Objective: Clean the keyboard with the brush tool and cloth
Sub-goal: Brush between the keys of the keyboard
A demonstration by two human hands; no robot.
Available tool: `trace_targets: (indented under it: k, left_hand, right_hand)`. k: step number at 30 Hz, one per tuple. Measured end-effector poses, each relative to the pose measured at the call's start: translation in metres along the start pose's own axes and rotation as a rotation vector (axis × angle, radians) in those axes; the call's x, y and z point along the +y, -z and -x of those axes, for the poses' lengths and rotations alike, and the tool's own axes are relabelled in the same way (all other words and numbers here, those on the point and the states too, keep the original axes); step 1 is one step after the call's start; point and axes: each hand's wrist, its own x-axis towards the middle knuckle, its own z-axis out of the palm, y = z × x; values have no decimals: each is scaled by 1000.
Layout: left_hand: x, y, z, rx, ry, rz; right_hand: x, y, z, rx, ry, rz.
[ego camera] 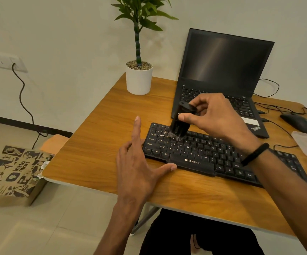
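Fingers (185, 117) of the right hand (220, 120) are pinched around the black brush tool (180, 124), bristles down on the keyboard (200, 153) top-left keys. Wooden table (101, 137) carries that keyboard, laptop (222, 70) behind it. Left hand (139, 162) is spread flat, holding nothing, thumb touching the keyboard's front edge.

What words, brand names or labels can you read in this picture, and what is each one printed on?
"ZEBRONICS": front edge of the black keyboard.
"ThinkPad": corner of the laptop.
"insta mart": paper bag on the floor.
"Ctrl", "Alt", "Shift", "Caps Lock" and single letters: keyboard keys.
The laptop's key legends and the white sticker on it are too blurred to read.
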Motion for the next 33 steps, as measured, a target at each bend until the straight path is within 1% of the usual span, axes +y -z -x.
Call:
trace_targets:
  k: [1, 2, 4, 5, 6, 9, 10, 12, 13, 14, 18, 19, 20, 22, 24, 25, 26, 28, 30, 31, 33]
  left_hand:
    - [0, 0, 0, 0, 0, -1]
    - [-1, 0, 0, 2, 0, -4]
    - [-1, 0, 0, 2, 1, -11]
    - [0, 0, 0, 1, 4, -12]
    - [0, 0, 0, 0, 6, -10]
    - [0, 0, -1, 1, 11, -13]
    - [0, 0, -2, 1, 8, -15]
    - [0, 1, -2, 0, 4, -17]
    - [1, 1, -1, 2, 2, -19]
    - [1, 1, -1, 4, 1, -21]
    - [2, 2, 1, 12, 4, -14]
    - [2, 2, 1, 12, 4, -14]
    - [2, 3, 1, 9, 5, -15]
    - [2, 3, 0, 5, 11, -16]
    - [2, 2, -1, 1, 14, -21]
    - [3, 2, -2, -1, 18, -23]
    - [3, 2, -2, -1, 21, -24]
    - [2, 2, -1, 4, 18, -20]
    - [1, 2, 0, 4, 13, -19]
    - [1, 2, -1, 4, 12, -21]
    - [1, 1, -1, 5, 16, -26]
  right_hand:
    - [0, 1, -1, -50, 2, -29]
    - [-2, 1, -2, -63, 11, -6]
    - [-2, -1, -4, 42, 46, 151]
    - [-3, -2, -5, 81, 58, 191]
    - [-4, -2, -5, 73, 57, 179]
    - [-5, 1, -5, -97, 34, 39]
    - [-5, 3, -5, -130, 30, -15]
    - [-7, 4, -7, -148, 11, -136]
    - [-6, 3, -8, -139, 7, -140]
    - [-5, 0, -10, -111, 18, -92]
    - [-8, -15, -9, 90, 138, 179]
    - [-9, -17, -8, 85, 159, 193]
    - [-11, -16, -7, 40, 161, 160]
    - [-13, -13, -8, -90, 142, 68]
    - [-13, -8, -10, -168, 124, -58]
    - [-13, -7, -12, -177, 108, -116]
    - [-12, -7, -14, -157, 104, -106]
    - [-12, -13, -15, -47, 134, 68]
    - [-15, -19, -12, 36, 154, 142]
    - [-16, -20, -11, 26, 151, 126]
    - [-17, -18, -8, -79, 130, 34]
